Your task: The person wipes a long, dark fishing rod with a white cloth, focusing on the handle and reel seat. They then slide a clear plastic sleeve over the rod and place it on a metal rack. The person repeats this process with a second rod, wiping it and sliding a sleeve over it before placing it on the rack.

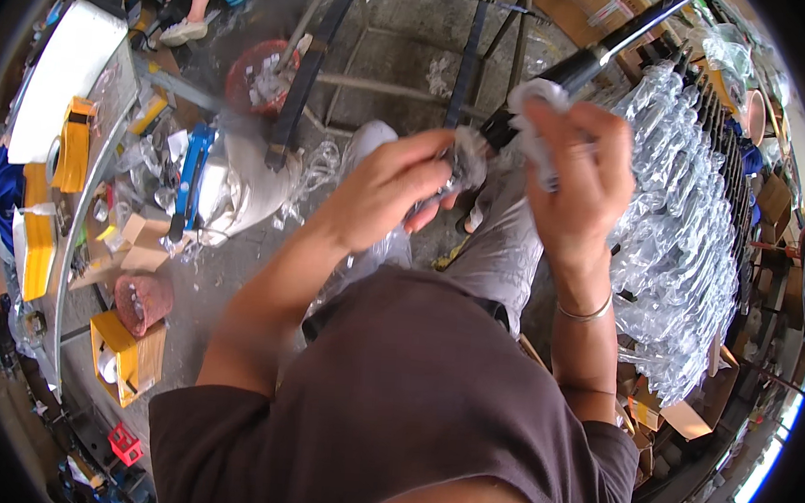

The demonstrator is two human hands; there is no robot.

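A long black rod point(575, 70) with a shiny silver section slants from the upper right down to my hands. My left hand point(393, 182) is closed around its lower end, where crumpled clear plastic point(469, 159) bunches between the fingers. What lies under that plastic I cannot make out. Just right of the rod, my right hand point(580, 175) pinches a crumpled white cloth or wad point(540, 108), slightly blurred. The wad is against or close beside the rod; whether it touches is unclear.
Many clear-plastic-wrapped pieces point(676, 231) hang in a dense row at my right. A metal frame point(385, 84) stands ahead, near a red tub point(261, 75) of scraps. To the left are a white sack point(245, 187), yellow boxes point(129, 359) and a bench edge. Another person's feet point(184, 32) show far left.
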